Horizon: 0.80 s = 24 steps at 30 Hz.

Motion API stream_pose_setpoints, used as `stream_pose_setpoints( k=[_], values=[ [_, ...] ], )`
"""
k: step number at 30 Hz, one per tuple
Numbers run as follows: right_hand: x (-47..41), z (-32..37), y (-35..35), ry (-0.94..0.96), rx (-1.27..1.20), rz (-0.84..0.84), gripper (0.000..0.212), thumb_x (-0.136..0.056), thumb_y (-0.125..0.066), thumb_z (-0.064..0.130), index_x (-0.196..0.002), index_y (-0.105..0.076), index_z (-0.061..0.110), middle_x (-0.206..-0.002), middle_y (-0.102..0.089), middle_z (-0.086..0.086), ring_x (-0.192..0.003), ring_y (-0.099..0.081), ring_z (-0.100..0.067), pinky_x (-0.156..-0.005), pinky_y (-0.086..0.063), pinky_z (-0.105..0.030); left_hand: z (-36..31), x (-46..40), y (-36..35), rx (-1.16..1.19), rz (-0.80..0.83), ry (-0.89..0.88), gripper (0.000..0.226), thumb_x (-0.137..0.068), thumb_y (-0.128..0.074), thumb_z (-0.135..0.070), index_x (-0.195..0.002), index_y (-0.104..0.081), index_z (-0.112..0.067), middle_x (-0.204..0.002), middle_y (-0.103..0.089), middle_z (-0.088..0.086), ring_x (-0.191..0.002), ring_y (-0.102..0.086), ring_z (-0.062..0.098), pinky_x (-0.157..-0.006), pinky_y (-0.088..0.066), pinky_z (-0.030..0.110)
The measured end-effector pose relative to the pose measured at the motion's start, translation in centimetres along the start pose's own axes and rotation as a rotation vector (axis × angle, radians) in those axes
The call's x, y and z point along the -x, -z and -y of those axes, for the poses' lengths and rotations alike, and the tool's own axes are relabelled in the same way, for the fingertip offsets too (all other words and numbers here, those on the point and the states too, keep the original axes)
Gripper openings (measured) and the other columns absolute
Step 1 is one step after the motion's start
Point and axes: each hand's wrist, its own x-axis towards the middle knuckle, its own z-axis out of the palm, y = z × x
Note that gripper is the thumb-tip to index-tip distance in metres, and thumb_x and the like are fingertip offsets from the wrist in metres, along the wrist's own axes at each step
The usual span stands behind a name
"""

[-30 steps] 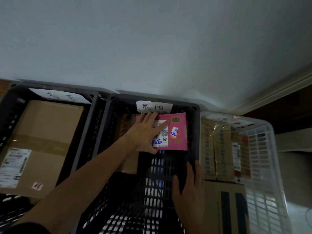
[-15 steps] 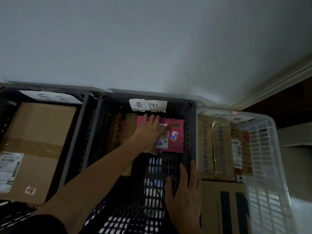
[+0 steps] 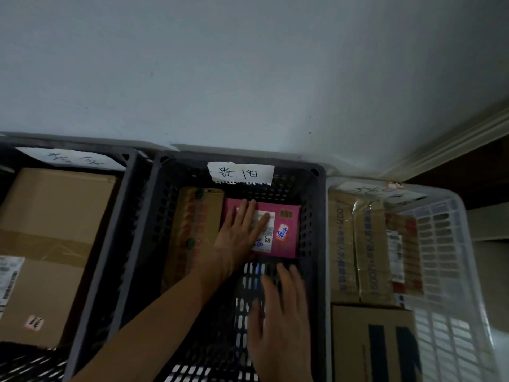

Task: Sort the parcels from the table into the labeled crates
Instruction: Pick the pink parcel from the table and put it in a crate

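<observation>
**Pink parcel lying in the middle crate**

The pink parcel (image 3: 278, 232) lies flat at the far end of the dark middle crate (image 3: 143, 244), below the handwritten label (image 3: 241, 173) and beside a brown box (image 3: 197, 230). The left hand (image 3: 241, 235) rests on it, fingers straight and slightly spread. The right hand (image 3: 283, 321), blurred, fingers extended, is over the crate's slotted floor, holding nothing. A white crate (image 3: 454, 271) adjoins on the right.

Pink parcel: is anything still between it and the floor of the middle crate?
Nothing visible. The pink parcel lies flat in the dark middle crate beside a brown box, with the left hand resting on top.
</observation>
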Motion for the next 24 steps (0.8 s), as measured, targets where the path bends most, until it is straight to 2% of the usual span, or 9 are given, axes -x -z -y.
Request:
stream_pose_setpoints(
  k=[2,3,5,6,8,14,18,22,24],
  values=[
    [-2.1,0.8,-0.8,-0.110,-0.011,0.179,0.044,-0.095,-0.059,0.025,-0.138,-0.054,0.017,-0.153,-0.045,-0.011,-0.146,-0.036,-0.033,-0.105,-0.049,-0.042,0.0,0.9,-0.1,0.007,-0.010,0.025,0.102,-0.093,-0.044,-0.068,-0.157,0.017,-0.017,-0.162,0.019,0.028,-0.150,0.015,0.046,-0.118,0.009,0.063],
    [-3.2,0.9,-1.2,-0.196,-0.027,0.302,0.052,-0.098,-0.057,0.024,-0.148,-0.045,0.020,-0.162,-0.031,-0.009,-0.151,-0.025,-0.031,-0.109,-0.046,-0.041,0.2,1.4,-0.3,0.009,-0.023,0.041,0.097,-0.094,-0.037,-0.070,-0.158,0.014,-0.016,-0.163,0.016,0.026,-0.150,0.012,0.047,-0.116,0.009,0.068],
    [-5.4,0.3,-2.5,-0.341,-0.024,0.538,0.063,-0.104,-0.048,0.028,-0.160,-0.018,0.027,-0.169,0.002,-0.004,-0.156,0.000,-0.031,-0.122,-0.027,-0.043,0.7,2.2,-0.7,0.029,-0.034,0.072,0.092,-0.095,-0.026,-0.072,-0.157,0.016,-0.018,-0.164,0.019,0.018,-0.150,0.013,0.046,-0.110,0.008,0.076],
    [-6.2,-0.2,-3.2,-0.394,-0.016,0.614,0.068,-0.105,-0.047,0.030,-0.162,-0.010,0.030,-0.168,0.012,-0.003,-0.156,0.007,-0.032,-0.123,-0.021,-0.046,0.9,2.5,-0.9,0.043,-0.022,0.083,0.091,-0.095,-0.023,-0.073,-0.155,0.021,-0.020,-0.163,0.024,0.015,-0.150,0.016,0.044,-0.107,0.009,0.078],
    [-7.0,-1.3,-4.8,-0.461,-0.013,0.658,0.076,-0.104,-0.051,0.030,-0.162,-0.002,0.032,-0.167,0.021,-0.005,-0.155,0.010,-0.035,-0.124,-0.019,-0.047,0.9,2.6,-1.4,0.058,-0.008,0.094,0.088,-0.095,-0.018,-0.073,-0.151,0.028,-0.022,-0.158,0.032,0.010,-0.149,0.021,0.041,-0.105,0.011,0.079],
    [-7.6,-2.4,-7.2,-0.415,0.103,0.627,0.086,-0.100,-0.057,0.022,-0.162,0.002,0.030,-0.168,0.017,-0.006,-0.153,0.000,-0.039,-0.121,-0.027,-0.045,1.3,2.5,-2.3,0.079,-0.036,0.125,0.084,-0.098,-0.019,-0.071,-0.157,0.017,-0.024,-0.164,0.023,0.007,-0.153,0.009,0.040,-0.106,0.013,0.078],
    [-8.9,-2.8,-7.3,-0.361,0.198,0.604,0.081,-0.099,-0.060,0.020,-0.160,-0.009,0.028,-0.167,0.005,-0.009,-0.149,-0.015,-0.036,-0.114,-0.040,-0.039,1.1,2.8,-2.4,0.041,-0.022,0.112,0.082,-0.101,-0.028,-0.061,-0.156,0.020,-0.023,-0.164,0.023,0.013,-0.153,0.011,0.039,-0.107,0.012,0.076],
    [-9.3,-2.9,-7.5,-0.307,0.281,0.641,0.083,-0.098,-0.062,0.021,-0.160,-0.008,0.024,-0.168,0.007,-0.014,-0.149,-0.016,-0.037,-0.114,-0.041,-0.041,0.9,3.1,-2.6,0.028,0.004,0.128,0.084,-0.102,-0.032,-0.057,-0.156,0.019,-0.020,-0.165,0.017,0.018,-0.153,0.009,0.039,-0.107,0.012,0.077],
    [-9.3,-2.7,-7.6,-0.286,0.312,0.614,0.080,-0.098,-0.061,0.022,-0.160,-0.009,0.022,-0.167,0.005,-0.015,-0.148,-0.017,-0.038,-0.114,-0.041,-0.041,0.9,3.1,-2.6,0.025,0.005,0.136,0.081,-0.103,-0.034,-0.053,-0.157,0.015,-0.019,-0.166,0.008,0.018,-0.153,0.003,0.038,-0.110,0.008,0.077]
  ],
)
